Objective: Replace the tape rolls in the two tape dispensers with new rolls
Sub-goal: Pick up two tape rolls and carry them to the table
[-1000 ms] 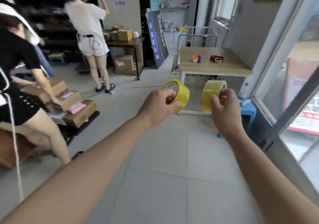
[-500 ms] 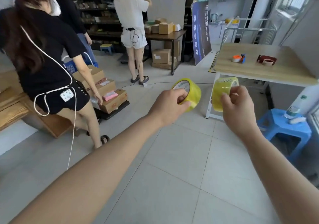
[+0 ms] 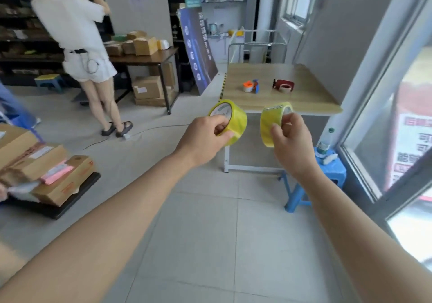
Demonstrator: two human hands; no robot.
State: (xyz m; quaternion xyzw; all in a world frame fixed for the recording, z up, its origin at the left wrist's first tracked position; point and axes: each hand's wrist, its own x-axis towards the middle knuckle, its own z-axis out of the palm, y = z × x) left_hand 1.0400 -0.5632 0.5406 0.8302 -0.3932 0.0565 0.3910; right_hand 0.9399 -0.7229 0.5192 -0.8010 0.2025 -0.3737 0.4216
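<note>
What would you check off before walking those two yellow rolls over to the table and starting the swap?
1. Left hand grips a yellow tape roll: ok.
2. Right hand grips the second yellow roll: ok.
3. Both dispensers on the wooden table, orange-and-blue dispenser and red dispenser: ok.
4. Old rolls already out of them: not ok, both look loaded.
5. Floor path to the table free: ok; blue stool stands aside.
6. A hand free to open a dispenser: not ok.

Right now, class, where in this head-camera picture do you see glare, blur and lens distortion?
Head view: daylight glares through the glass door at right; the bystander and boxes at left look soft; the wide lens bows the door frame and stretches both forearms.
</note>
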